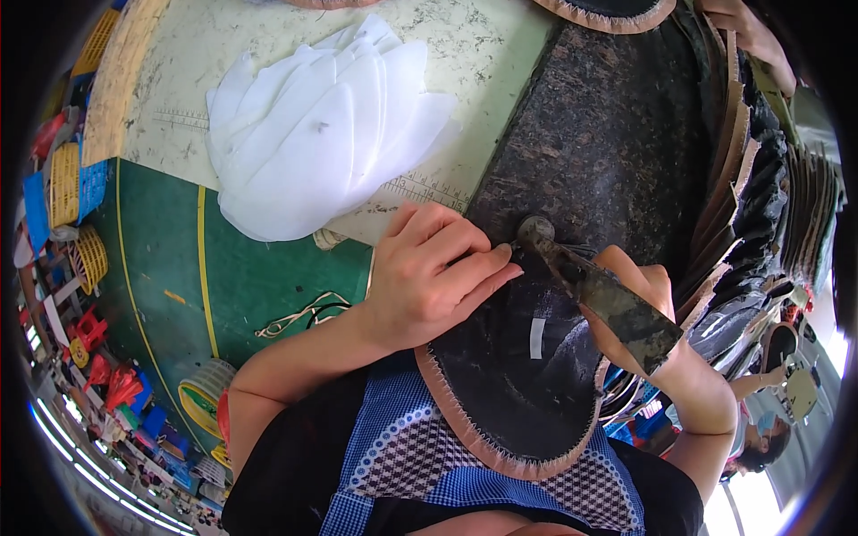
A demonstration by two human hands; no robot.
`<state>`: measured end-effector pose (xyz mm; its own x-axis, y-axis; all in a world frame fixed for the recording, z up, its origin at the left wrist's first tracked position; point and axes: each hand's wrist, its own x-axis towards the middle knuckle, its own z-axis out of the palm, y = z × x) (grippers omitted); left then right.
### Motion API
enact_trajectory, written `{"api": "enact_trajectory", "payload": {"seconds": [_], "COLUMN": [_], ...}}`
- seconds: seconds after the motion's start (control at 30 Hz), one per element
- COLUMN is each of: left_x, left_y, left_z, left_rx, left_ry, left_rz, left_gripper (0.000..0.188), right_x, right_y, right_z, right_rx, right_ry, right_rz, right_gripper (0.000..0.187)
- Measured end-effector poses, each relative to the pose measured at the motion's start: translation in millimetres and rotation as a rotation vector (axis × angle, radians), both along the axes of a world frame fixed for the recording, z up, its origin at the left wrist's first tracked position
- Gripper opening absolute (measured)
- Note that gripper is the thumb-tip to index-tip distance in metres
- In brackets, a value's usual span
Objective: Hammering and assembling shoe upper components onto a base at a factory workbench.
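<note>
My right hand [636, 288] is closed round a hammer [626, 308], whose worn dark metal head hides part of the fingers. The hammer's round face is just beside my left fingertips, over the edge of a black shoe-upper piece [500, 375]. That piece is U-shaped, with a tan pleated border and a small white tag, and it hangs over the near edge of a dark mottled slab [608, 125]. My left hand [438, 277] pinches at the piece's far edge with thumb and finger. Anything small between those fingertips cannot be made out.
White thin cut sheets [313, 134] lie piled on a pale marked board [483, 54] at far left. Folded dark pieces with tan edges [737, 170] line the right side. Another bordered piece [617, 11] and another person's hand [755, 36] are at the top. Cords [308, 313] lie on the green surface.
</note>
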<state>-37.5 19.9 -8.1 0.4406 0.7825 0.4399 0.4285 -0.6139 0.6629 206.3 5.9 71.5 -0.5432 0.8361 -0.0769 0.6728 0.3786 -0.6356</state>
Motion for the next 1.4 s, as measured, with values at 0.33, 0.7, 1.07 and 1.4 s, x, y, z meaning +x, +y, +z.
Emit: {"api": "enact_trajectory", "payload": {"seconds": [0.33, 0.7, 1.07, 1.4], "left_x": [4, 2, 32, 84], "left_y": [1, 12, 140, 307], "left_z": [21, 28, 96, 30], "left_rx": [0.119, -0.026, -0.594, 0.594], "left_ry": [0.133, 0.23, -0.622, 0.125], "left_rz": [-0.083, -0.13, -0.311, 0.045], "left_gripper": [0.019, 0.048, 0.048, 0.064], "right_x": [-5, 15, 57, 50], "right_y": [1, -26, -55, -57], "right_z": [20, 10, 38, 22], "right_rx": [-0.08, -0.094, 0.259, 0.087], "right_ry": [-0.112, 0.129, 0.86, 0.794], "right_rz": [0.044, -0.426, -0.992, -0.816], "right_gripper": [0.027, 0.015, 0.035, 0.033]}}
